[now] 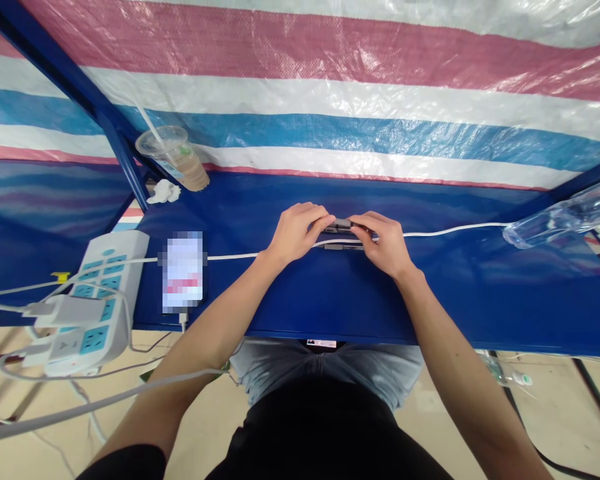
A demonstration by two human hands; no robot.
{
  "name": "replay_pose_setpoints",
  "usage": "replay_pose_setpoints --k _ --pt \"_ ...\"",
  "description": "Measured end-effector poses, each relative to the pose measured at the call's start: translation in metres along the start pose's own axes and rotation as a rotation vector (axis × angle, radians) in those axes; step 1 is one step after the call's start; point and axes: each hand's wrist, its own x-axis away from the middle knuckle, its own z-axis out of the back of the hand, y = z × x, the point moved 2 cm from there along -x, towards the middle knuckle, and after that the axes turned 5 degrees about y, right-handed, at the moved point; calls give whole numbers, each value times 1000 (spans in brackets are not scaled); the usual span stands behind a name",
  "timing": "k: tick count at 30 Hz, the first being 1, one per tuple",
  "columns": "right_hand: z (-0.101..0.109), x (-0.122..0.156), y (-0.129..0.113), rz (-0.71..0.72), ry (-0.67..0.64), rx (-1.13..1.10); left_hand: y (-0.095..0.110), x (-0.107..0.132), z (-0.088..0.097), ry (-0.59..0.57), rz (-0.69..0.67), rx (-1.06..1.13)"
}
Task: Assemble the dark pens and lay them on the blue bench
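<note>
Between my two hands is a small, slim dark grey object, whose kind I cannot make out. My left hand pinches its left end between thumb and fingers. At the other end, the thumb and fingers of my right hand are closed on it too, hiding part of it. A white cable runs across the blue table and passes beneath both hands. Just in front of the held object, a thin grey strip shows on the tabletop; it may be a separate piece or a reflection.
To the left lie a phone with a cable plugged in and a white power strip with chargers. A plastic cup with a straw stands behind, beside crumpled tissue. A clear bottle lies at right. Striped sheeting hangs behind.
</note>
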Motion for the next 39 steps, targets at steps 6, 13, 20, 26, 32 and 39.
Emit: replay_pose_setpoints --k 6,13,20,26,32,39 --pt "0 1 3 6 76 48 1 1 1 21 60 25" --pt "0 2 9 14 72 104 -2 2 -3 6 37 54" --pt "-4 3 8 66 33 126 -4 1 -3 -2 98 57" --pt "-1 2 8 31 69 137 -1 1 -2 -25 99 83" --pt "-3 3 9 46 52 118 -3 1 -2 -51 101 36" --pt "-1 2 7 19 71 124 -2 1 -2 -47 97 91"
